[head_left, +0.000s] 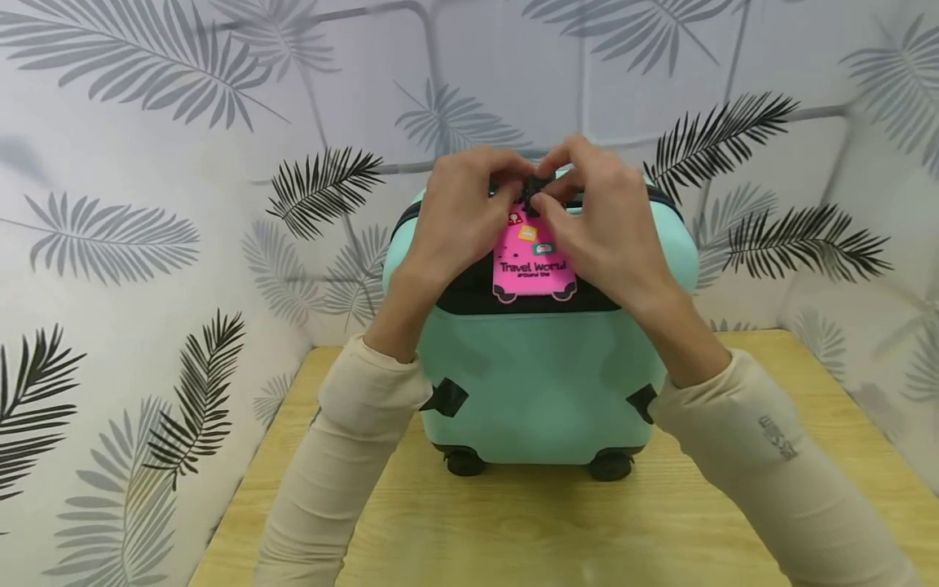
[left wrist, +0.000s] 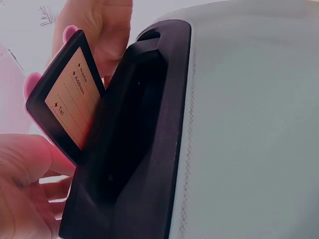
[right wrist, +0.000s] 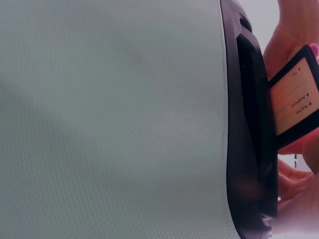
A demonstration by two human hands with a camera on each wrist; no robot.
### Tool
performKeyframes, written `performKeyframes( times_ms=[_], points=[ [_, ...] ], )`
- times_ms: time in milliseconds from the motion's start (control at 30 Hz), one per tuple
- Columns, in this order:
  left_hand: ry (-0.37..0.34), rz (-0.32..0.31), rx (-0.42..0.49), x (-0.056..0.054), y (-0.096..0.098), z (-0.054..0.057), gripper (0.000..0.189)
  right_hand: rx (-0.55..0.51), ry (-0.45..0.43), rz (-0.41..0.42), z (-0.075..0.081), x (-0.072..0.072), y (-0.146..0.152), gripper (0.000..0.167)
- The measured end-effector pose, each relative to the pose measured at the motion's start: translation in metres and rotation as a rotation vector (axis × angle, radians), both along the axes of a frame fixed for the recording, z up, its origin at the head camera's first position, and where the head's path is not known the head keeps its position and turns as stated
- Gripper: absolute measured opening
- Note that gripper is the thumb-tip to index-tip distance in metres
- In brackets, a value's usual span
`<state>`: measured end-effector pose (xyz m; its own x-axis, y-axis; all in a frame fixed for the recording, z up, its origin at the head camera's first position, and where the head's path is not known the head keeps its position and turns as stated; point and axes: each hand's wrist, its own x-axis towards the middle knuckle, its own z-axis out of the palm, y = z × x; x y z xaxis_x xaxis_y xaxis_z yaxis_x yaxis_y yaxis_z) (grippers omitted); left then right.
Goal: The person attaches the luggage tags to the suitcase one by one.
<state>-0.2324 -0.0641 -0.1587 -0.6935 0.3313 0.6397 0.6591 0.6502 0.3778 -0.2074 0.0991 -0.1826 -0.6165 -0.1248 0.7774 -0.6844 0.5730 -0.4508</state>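
Note:
A mint-green suitcase (head_left: 543,383) stands upright on its wheels. From its top front hangs a pink luggage tag (head_left: 534,269) printed "Travel World". My left hand (head_left: 465,208) and right hand (head_left: 605,212) meet above the tag, thumbs and fingers pinching its small black strap (head_left: 539,187). Fingers partly cover the strap, so its fastening cannot be made out. In the left wrist view, the back of the tag (left wrist: 75,99) shows a Name, Address and Tel card, tilted away from the black front panel (left wrist: 174,124). The right wrist view shows that card (right wrist: 294,99) too.
Under the suitcase is a light wood table (head_left: 477,522). A pale cloth with leaf prints (head_left: 183,163) hangs behind and at the sides. Black wheels (head_left: 465,463) sit at the suitcase's lower corners.

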Motion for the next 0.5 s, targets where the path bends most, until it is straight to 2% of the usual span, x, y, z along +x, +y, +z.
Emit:
performKeyframes(
  times_ms=[167, 500],
  points=[
    [0.000, -0.003, 0.009, -0.0004, -0.0005, -0.0009, 0.022, -0.001, -0.036, -0.035, 0.0003, 0.0041, -0.0019, 0.012],
    [0.036, -0.031, 0.026, 0.0006, -0.0027, -0.0025, 0.022, 0.016, -0.094, -0.070, 0.0061, 0.0069, -0.0027, 0.011]
  ],
)
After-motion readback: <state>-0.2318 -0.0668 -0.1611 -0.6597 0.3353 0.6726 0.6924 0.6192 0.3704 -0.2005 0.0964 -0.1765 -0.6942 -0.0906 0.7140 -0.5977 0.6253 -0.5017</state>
